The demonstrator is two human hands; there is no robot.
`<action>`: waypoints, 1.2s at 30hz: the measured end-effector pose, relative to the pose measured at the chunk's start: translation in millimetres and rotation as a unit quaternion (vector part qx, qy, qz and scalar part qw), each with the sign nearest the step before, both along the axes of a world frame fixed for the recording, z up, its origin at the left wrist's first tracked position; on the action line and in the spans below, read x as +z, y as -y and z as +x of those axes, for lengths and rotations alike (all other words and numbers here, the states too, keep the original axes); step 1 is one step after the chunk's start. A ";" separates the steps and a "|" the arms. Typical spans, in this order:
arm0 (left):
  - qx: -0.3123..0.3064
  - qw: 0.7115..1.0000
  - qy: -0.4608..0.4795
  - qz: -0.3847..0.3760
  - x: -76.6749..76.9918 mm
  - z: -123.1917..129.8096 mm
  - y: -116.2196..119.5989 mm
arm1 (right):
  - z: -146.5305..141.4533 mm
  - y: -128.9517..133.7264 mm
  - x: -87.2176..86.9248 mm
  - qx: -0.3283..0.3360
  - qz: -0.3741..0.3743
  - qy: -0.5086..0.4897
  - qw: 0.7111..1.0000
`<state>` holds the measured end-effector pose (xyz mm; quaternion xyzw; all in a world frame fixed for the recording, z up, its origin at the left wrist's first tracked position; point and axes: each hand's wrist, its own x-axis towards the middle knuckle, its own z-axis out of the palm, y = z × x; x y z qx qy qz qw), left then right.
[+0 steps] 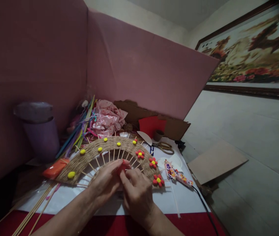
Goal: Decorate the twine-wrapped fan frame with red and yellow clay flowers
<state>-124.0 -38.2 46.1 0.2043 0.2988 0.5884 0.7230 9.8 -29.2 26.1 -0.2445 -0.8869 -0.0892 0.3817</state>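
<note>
My left hand (108, 177) is half curled, with a small bit of red clay (123, 161) showing at its fingertips. Against those fingers presses my right hand (138, 188), its fingers bent and closed; whatever lies inside them is hidden. Both hands are over the inner edge of a woven twine fan shape (90, 157) with thin sticks poking out. Yellow clay dots (71, 174) sit along its band. Toward the right, red petals surround some dots as flowers (153, 162); a dot near the top right has only a little red beside it.
A flower-patterned glue gun (178, 175) with a cord lies at right, near scissors (164, 147). An orange packet (55, 168), thin sticks (34, 209) and a purple bin (41, 137) are at left. Crumpled pink fabric (108, 116) and cardboard (178, 129) stand behind.
</note>
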 end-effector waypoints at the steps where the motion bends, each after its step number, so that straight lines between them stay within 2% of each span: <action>1: 0.003 1.000 -0.014 0.007 -1.3 0.7 0.3 | -1.2 0.6 -0.6 -0.005 -0.005 0.009 1.000; 3: 0.005 0.999 -0.028 0.021 -2.4 1.7 0.6 | -2.2 2.0 -0.4 0.001 -0.029 -0.011 1.000; 5: 0.007 0.999 -0.033 0.034 -1.3 1.6 0.7 | -1.5 3.5 1.8 0.029 -0.063 -0.081 0.994; 7: 0.002 0.998 -0.053 0.038 1.0 0.6 0.6 | -0.1 4.2 5.2 0.051 -0.104 -0.171 0.979; 10: -0.034 0.993 -0.100 0.048 2.7 -0.7 0.5 | 0.7 2.4 10.1 0.043 -0.184 -0.266 0.945; 15: -0.059 0.985 -0.144 0.077 0.8 -0.4 0.7 | -1.2 -3.9 12.3 0.059 -0.276 -0.300 0.911; 21: -0.073 0.976 -0.176 0.108 -1.5 -1.3 0.3 | -0.9 -6.1 11.7 0.053 -0.286 -0.303 0.907; 25: -0.069 0.966 -0.220 0.117 2.5 -0.1 3.3 | 0.3 -7.9 11.5 0.050 -0.294 -0.299 0.906; 30: -0.074 0.975 -0.184 0.097 9.5 0.5 8.1 | 0.6 -8.4 11.3 0.034 -0.277 -0.310 0.909; 36: -0.075 0.969 -0.203 0.122 1.9 -0.4 4.2 | 0.9 -6.9 11.4 0.044 -0.264 -0.309 0.913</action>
